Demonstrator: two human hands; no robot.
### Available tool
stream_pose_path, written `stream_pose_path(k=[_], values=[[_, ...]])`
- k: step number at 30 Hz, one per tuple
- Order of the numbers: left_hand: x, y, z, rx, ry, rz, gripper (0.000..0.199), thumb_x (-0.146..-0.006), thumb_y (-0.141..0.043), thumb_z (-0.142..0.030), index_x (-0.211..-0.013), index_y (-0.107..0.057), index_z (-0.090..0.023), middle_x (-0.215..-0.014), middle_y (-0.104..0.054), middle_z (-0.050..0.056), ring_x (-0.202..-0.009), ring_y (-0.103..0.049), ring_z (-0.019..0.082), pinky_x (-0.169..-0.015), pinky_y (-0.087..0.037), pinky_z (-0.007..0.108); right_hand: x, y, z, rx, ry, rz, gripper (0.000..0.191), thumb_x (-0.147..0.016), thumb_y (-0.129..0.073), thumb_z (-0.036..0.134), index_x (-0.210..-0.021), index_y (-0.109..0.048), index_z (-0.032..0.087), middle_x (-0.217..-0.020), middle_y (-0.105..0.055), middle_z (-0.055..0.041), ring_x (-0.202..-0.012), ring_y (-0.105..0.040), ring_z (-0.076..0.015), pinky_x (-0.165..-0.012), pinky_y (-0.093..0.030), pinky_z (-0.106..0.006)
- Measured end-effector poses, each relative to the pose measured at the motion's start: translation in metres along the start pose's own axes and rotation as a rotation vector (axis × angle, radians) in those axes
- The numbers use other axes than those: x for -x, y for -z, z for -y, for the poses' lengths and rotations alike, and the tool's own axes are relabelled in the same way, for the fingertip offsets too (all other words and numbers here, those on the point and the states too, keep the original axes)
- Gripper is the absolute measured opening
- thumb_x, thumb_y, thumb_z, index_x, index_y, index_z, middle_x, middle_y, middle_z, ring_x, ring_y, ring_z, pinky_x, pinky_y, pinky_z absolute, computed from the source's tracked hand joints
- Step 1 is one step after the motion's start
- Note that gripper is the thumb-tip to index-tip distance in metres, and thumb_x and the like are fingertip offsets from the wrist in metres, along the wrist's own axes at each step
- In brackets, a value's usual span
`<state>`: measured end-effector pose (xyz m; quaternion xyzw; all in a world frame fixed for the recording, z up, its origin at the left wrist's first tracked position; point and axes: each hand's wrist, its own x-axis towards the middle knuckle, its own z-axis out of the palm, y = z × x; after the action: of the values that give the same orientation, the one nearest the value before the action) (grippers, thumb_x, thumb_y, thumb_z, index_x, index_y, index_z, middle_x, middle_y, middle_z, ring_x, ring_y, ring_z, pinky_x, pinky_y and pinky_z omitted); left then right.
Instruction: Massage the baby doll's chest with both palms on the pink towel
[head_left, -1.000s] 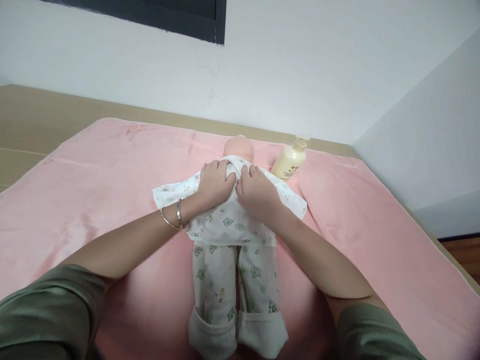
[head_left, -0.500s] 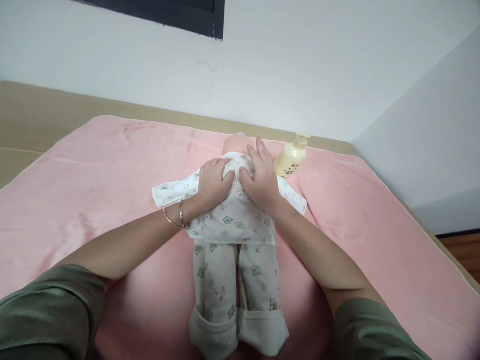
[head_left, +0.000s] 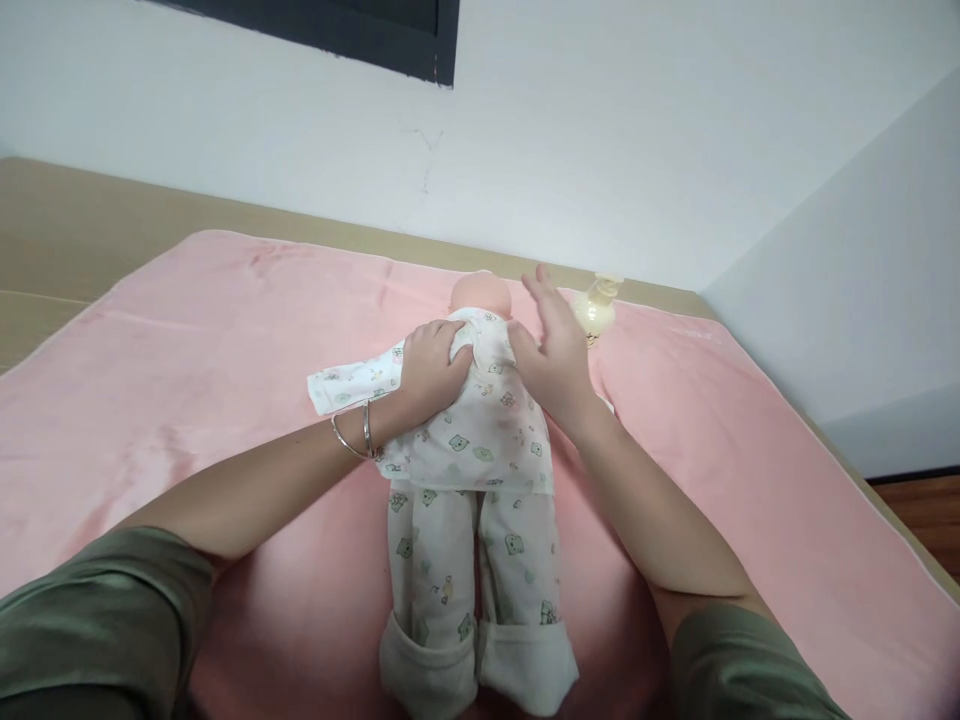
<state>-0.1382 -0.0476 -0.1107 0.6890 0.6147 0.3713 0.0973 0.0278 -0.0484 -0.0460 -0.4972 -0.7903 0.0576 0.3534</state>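
A baby doll (head_left: pixel 484 440) lies stretched out in white pyjamas printed with green animals. Its round head (head_left: pixel 480 292) points away from me and its face does not show. At the doll's upper body, my left hand (head_left: pixel 435 365) is closed around the shoulder, thumb on the shirt, fingertips partly hidden. My right hand (head_left: pixel 553 355) is beside the opposite shoulder with its fingers apart and pointing up; the thumb is close to the shirt. That hand and forearm mostly cover the doll's sleeve on the right.
Beneath the doll spreads a pink blanket (head_left: pixel 202 390) on a wooden surface (head_left: pixel 97 210). Behind my right hand stands a pale yellow pump bottle (head_left: pixel 598 310), partly hidden. A white wall (head_left: pixel 600 130) rises along the far edge, with a dark frame (head_left: pixel 360 30) on it.
My right hand has moved right, off the doll's upper chest to the side of its shoulder, now covering more of the bottle and the sleeve. My left hand stays in place.
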Motion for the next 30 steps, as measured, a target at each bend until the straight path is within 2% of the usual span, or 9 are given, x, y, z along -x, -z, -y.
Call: stream_pose_path(k=[5, 8, 10, 12, 18, 22, 26, 28, 30], values=[[0.0, -0.002, 0.003, -0.005, -0.008, -0.019, 0.045, -0.091, -0.043, -0.032, -0.127, -0.065, -0.018, -0.13, -0.07, 0.012, -0.123, -0.06, 0.032, -0.112, -0.045, 0.052, -0.002, -0.025, -0.011, 0.034, 0.073, 0.281, 0.051, -0.096, -0.041, 0.031, -0.141, -0.057, 0.013, -0.156, -0.052, -0.0179, -0.152, -0.04, -0.0334, -0.124, -0.031, -0.061], [0.0, -0.002, 0.003, 0.008, -0.019, -0.017, 0.044, -0.091, -0.043, -0.032, -0.126, -0.066, -0.02, -0.129, -0.07, 0.01, -0.122, -0.061, 0.031, -0.112, -0.045, 0.05, -0.003, -0.018, -0.011, -0.011, 0.065, 0.187, 0.053, -0.096, -0.04, 0.03, -0.145, -0.054, 0.015, -0.157, -0.051, -0.0137, -0.151, -0.042, -0.0286, -0.126, -0.033, -0.053], [0.0, -0.002, 0.002, 0.005, -0.017, -0.016, 0.043, -0.091, -0.043, -0.033, -0.126, -0.066, -0.02, -0.128, -0.071, 0.01, -0.122, -0.061, 0.031, -0.112, -0.045, 0.05, -0.003, -0.013, -0.009, -0.006, 0.039, 0.07, 0.056, -0.097, -0.038, 0.028, -0.151, -0.048, 0.017, -0.163, -0.044, -0.0104, -0.155, -0.035, -0.0266, -0.128, -0.031, -0.052], [0.0, -0.001, 0.001, -0.004, -0.014, -0.015, 0.043, -0.091, -0.043, -0.032, -0.126, -0.066, -0.02, -0.128, -0.07, 0.01, -0.122, -0.06, 0.031, -0.112, -0.045, 0.05, -0.003, -0.015, -0.008, 0.038, 0.021, 0.058, 0.057, -0.097, -0.038, 0.027, -0.153, -0.045, 0.016, -0.166, -0.038, -0.0113, -0.158, -0.028, -0.0285, -0.128, -0.027, -0.055], [-0.004, 0.001, 0.006, -0.024, -0.036, 0.025, 0.046, -0.093, -0.04, -0.032, -0.129, -0.064, -0.017, -0.129, -0.069, 0.012, -0.124, -0.06, 0.031, -0.114, -0.046, 0.051, 0.009, -0.028, 0.006, 0.235, 0.08, 0.401, 0.054, -0.105, -0.035, 0.029, -0.152, -0.045, 0.006, -0.164, -0.038, -0.0246, -0.153, -0.034, -0.0413, -0.122, -0.032, -0.065], [-0.009, 0.007, 0.016, -0.049, -0.005, 0.014, 0.045, -0.096, -0.036, -0.032, -0.124, -0.066, -0.015, -0.131, -0.063, 0.017, -0.128, -0.058, 0.033, -0.115, -0.047, 0.054, 0.027, 0.009, 0.023, 0.296, 0.251, 0.579, 0.058, -0.101, -0.05, 0.031, -0.156, -0.042, 0.015, -0.166, -0.036, -0.0198, -0.154, -0.032, -0.0445, -0.118, -0.038, -0.066], [-0.024, 0.024, 0.012, -0.048, 0.124, -0.087, 0.039, -0.095, -0.04, -0.027, -0.123, -0.064, -0.013, -0.146, -0.047, 0.017, -0.144, -0.041, 0.039, -0.122, -0.037, 0.062, 0.026, 0.068, 0.022, 0.148, 0.401, 0.821, 0.053, -0.098, -0.057, 0.037, -0.15, -0.052, 0.03, -0.149, -0.062, -0.0051, -0.131, -0.063, -0.0326, -0.107, -0.053, -0.049], [-0.037, 0.034, -0.002, 0.077, 0.119, -0.084, 0.037, -0.097, -0.037, -0.027, -0.12, -0.063, -0.013, -0.143, -0.052, 0.015, -0.145, -0.041, 0.034, -0.126, -0.033, 0.059, 0.018, 0.095, 0.013, 0.06, 0.337, 0.749, 0.053, -0.098, -0.057, 0.041, -0.15, -0.051, 0.034, -0.14, -0.069, 0.0001, -0.119, -0.069, -0.028, -0.102, -0.056, -0.042], [-0.052, 0.041, -0.022, 0.195, 0.105, -0.057, 0.037, -0.099, -0.035, -0.031, -0.117, -0.064, -0.016, -0.134, -0.062, 0.011, -0.137, -0.052, 0.029, -0.123, -0.039, 0.052, 0.01, 0.116, 0.0, 0.08, 0.224, 0.573, 0.054, -0.1, -0.052, 0.044, -0.153, -0.048, 0.033, -0.143, -0.066, 0.0013, -0.127, -0.065, -0.0304, -0.108, -0.053, -0.045]])
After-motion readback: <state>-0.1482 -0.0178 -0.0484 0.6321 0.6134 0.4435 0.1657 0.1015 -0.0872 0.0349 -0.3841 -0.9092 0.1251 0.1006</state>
